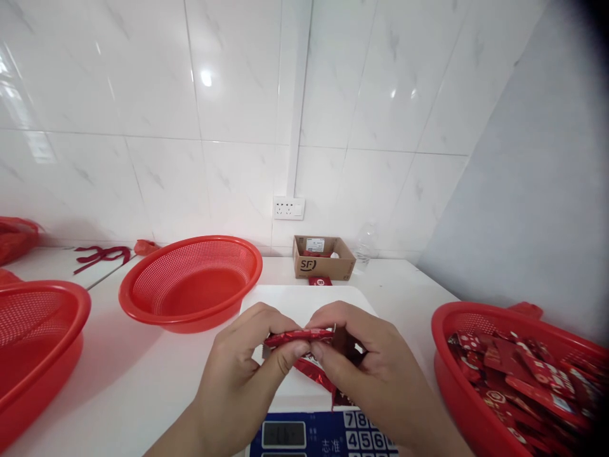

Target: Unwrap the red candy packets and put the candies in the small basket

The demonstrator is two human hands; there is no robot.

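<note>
Shiny red foil packet (297, 335) held up over the front of the scale, an electronic weighing scale with white platform (295, 301) and blue keypad panel (290, 417). Left hand (238, 362): thumb and forefinger pinching the packet's near and far sides, other fingers curled. Right hand (375, 355): same pinch at the other end, thumb tips almost meeting. More red foil and a dark patterned corner show beneath the hands; cannot tell if one wrapper or two. Containers: round red plastic basket with perforated wall (136, 308) behind and left of the scale, its red floor showing; second red basket (78, 304) farther left of the scale, cut by the view's edge, perforated wall visible. Third red basket (440, 324), right of the scale, heaped with red printed packets (509, 355), lying at all angles, some glossy. Small open brown cardboard box marked SF (323, 268) just behind the scale: white label, something red inside, contents otherwise unclear. Flat red printed packet (320, 281) at the box's foot, between it and the scale. Clear plastic bottle (365, 244) behind the scale, right of the box. Dark red ribbon (102, 256) well left of the scale, toward the wall.
</note>
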